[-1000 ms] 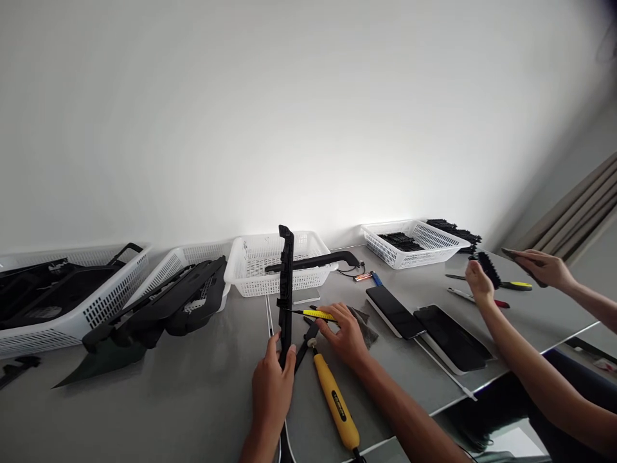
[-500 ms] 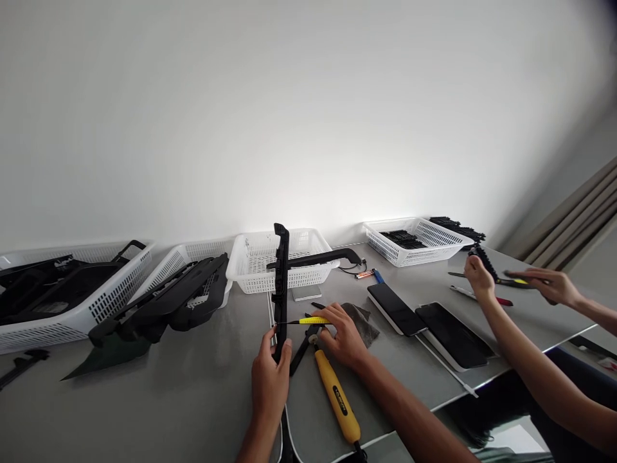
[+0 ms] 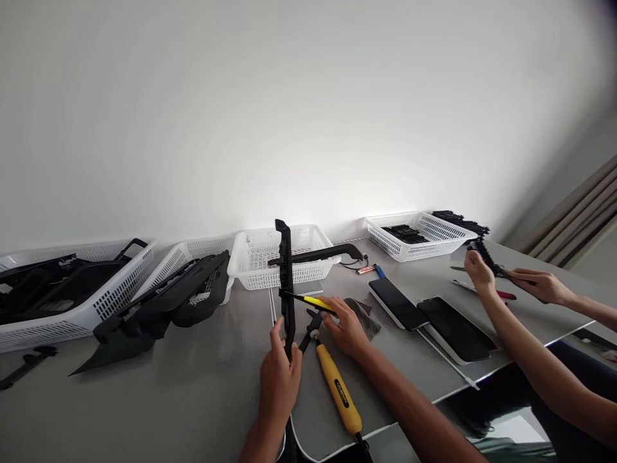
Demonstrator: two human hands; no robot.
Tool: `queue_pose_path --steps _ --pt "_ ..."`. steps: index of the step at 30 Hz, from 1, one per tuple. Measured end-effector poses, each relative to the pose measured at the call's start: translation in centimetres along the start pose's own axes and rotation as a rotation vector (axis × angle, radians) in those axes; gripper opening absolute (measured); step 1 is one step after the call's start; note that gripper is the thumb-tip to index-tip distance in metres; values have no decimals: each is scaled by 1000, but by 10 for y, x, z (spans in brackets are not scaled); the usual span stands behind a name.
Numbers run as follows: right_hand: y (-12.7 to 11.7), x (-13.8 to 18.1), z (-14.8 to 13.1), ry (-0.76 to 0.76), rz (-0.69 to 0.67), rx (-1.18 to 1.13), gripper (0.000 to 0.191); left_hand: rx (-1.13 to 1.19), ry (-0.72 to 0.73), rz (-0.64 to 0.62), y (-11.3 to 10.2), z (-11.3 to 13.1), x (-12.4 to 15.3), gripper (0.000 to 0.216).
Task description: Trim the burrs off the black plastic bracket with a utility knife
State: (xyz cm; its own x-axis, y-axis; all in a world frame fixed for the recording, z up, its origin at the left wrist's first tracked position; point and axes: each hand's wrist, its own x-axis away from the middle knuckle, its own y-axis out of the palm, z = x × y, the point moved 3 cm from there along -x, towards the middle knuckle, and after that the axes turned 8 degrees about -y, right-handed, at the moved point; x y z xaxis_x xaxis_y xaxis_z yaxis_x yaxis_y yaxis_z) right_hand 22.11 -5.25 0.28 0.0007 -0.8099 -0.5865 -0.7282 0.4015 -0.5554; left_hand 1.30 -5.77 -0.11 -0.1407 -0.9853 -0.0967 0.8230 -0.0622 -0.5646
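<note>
My left hand [image 3: 281,370] is closed around the lower end of a long black plastic strip [image 3: 285,273], which stands nearly upright with a notched side showing. Between the fingers of my right hand [image 3: 348,328] is a slim yellow-and-black knife [image 3: 315,301]. Its thin dark blade reaches left to the strip, around mid-height. Under my right hand lie a yellow corded tool [image 3: 340,393] and a black tool [image 3: 311,331], partly covered. Beside that hand a crumpled grey cloth [image 3: 366,316] rests on the table.
Behind the strip, a white basket [image 3: 250,280] carries a curved black part [image 3: 332,253]. Baskets of black parts [image 3: 180,289] stand left; another basket [image 3: 429,247] is back right. Two phone-like slabs [image 3: 398,303] lie right. A co-worker's hands [image 3: 479,273] work at far right.
The knife blade has moved up along the black strip and now slants. My left hand and the strip have shifted slightly right in view. The co-worker's tool hand has moved a little left.
</note>
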Motion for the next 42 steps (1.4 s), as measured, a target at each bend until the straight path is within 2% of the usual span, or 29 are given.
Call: queue_pose_path --steps 5,15,19,23,28,32,38,42 --pt "-1 0 4 19 22 -7 37 85 59 -9 0 2 1 44" --pt "-8 -1 6 8 65 -4 35 163 87 72 -3 4 2 39" --pt "-9 0 2 -40 55 -33 35 252 162 12 -3 3 8 22" --pt "-11 0 0 -60 67 -55 33 349 246 -33 -5 4 13 18" --pt "-16 2 -3 -68 70 -79 24 382 168 -64 -4 3 9 21" --pt "-15 2 -2 -9 97 -65 33 298 117 -120 -2 5 5 30" --pt "-14 2 7 100 121 -31 42 212 122 1 -8 9 2 37" --pt "-15 2 9 142 140 -26 46 236 85 33 -9 8 4 37"
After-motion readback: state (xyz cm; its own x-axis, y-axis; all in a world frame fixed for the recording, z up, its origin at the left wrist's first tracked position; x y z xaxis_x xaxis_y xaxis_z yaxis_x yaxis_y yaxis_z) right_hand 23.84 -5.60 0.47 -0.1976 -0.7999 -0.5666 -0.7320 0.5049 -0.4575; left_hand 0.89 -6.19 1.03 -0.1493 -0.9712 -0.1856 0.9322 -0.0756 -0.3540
